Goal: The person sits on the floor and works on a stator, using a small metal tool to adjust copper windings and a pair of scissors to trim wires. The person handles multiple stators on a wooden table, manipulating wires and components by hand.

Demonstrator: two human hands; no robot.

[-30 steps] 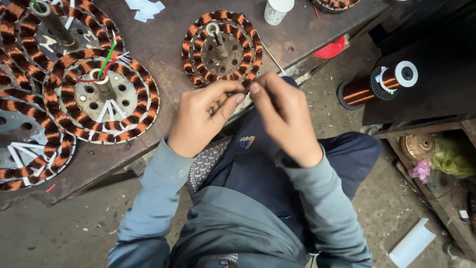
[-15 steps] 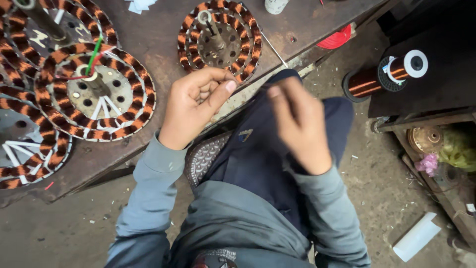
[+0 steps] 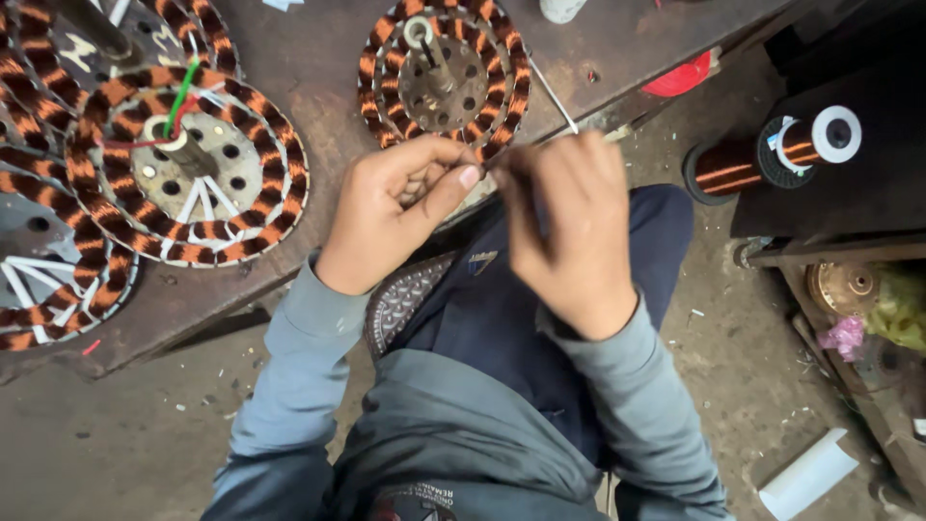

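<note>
Head view: left hand [image 3: 400, 207] and right hand [image 3: 569, 227] apparently pinch wire [image 3: 553, 94].

wire [image 3: 555, 96]: I see one thin, pale strand, taut and slanting from the bench down to the hands | near end pinched between left hand [image 3: 400, 207] and right hand [image 3: 569, 227] | stator [image 3: 444, 72]: round, orange-and-black coils, flat on bench just above them

The right hand [image 3: 569, 232] is smeared by motion, so its fingertips and whatever they pinch cannot be made out. The left hand [image 3: 400, 207] covers the near rim of the wound stator [image 3: 444, 72], whose top is cut off. The white cup [image 3: 562, 9] shows only its base.
</note>
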